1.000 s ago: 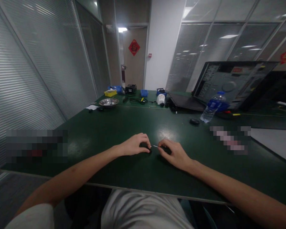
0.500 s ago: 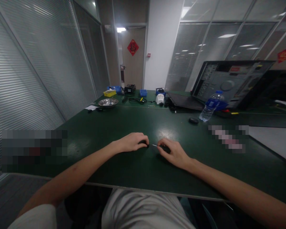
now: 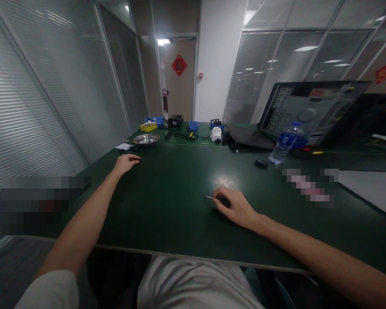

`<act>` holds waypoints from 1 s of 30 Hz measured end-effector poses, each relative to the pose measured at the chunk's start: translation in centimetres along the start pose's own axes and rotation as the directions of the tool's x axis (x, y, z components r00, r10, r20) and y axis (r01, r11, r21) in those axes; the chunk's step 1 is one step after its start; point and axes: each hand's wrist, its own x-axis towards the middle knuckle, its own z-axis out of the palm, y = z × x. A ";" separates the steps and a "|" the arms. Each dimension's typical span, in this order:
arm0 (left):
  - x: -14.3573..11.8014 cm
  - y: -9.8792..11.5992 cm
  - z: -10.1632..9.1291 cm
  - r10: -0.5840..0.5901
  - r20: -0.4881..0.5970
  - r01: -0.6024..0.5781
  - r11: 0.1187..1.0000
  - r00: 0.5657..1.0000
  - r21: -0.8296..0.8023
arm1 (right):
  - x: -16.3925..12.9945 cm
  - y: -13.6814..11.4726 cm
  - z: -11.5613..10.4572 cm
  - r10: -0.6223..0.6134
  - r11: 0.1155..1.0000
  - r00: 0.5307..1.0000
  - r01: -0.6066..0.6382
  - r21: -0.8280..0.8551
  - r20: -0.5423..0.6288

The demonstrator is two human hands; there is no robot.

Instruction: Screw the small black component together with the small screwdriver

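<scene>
My right hand [image 3: 233,206] rests on the green table, its fingers wrapped round the black handle of a small screwdriver [image 3: 223,200]. The thin metal shaft points left, over bare tabletop. Far to the left, my left hand [image 3: 126,164] is stretched forward, knuckles up and fingers curled together. A dark bit shows at its fingertips; what it is, I cannot make out. Just beyond that hand are a shiny metal dish [image 3: 146,140] with small pieces in it, a white paper [image 3: 124,146] and small black items.
At the back stand a yellow tray [image 3: 148,127], a blue bin [image 3: 193,125], a black boxy unit [image 3: 175,120] and a cable [image 3: 186,136]. To the right are a water bottle [image 3: 284,143], a black mouse-like object [image 3: 261,163] and an open computer case [image 3: 304,111].
My left hand has moved from beside the screwdriver tip, where it held a dark object, away to the far left near the metal dish. My right hand stays in place with the screwdriver.
</scene>
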 end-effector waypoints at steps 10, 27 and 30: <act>-0.1 -3.4 -0.3 -0.047 -0.147 0.053 0.998 0.988 0.037 | 0.1 -0.2 -0.2 0.011 1.000 1.000 -0.011 0.012 0.008; -0.4 -3.1 0.0 0.059 -0.162 -0.016 0.966 0.985 0.259 | 0.1 -0.4 -0.3 0.011 1.000 1.000 -0.011 0.016 0.019; -0.1 -3.2 0.0 0.031 -0.144 0.007 0.965 0.989 0.262 | 0.0 -0.4 -0.2 0.008 1.000 1.000 -0.008 0.005 0.012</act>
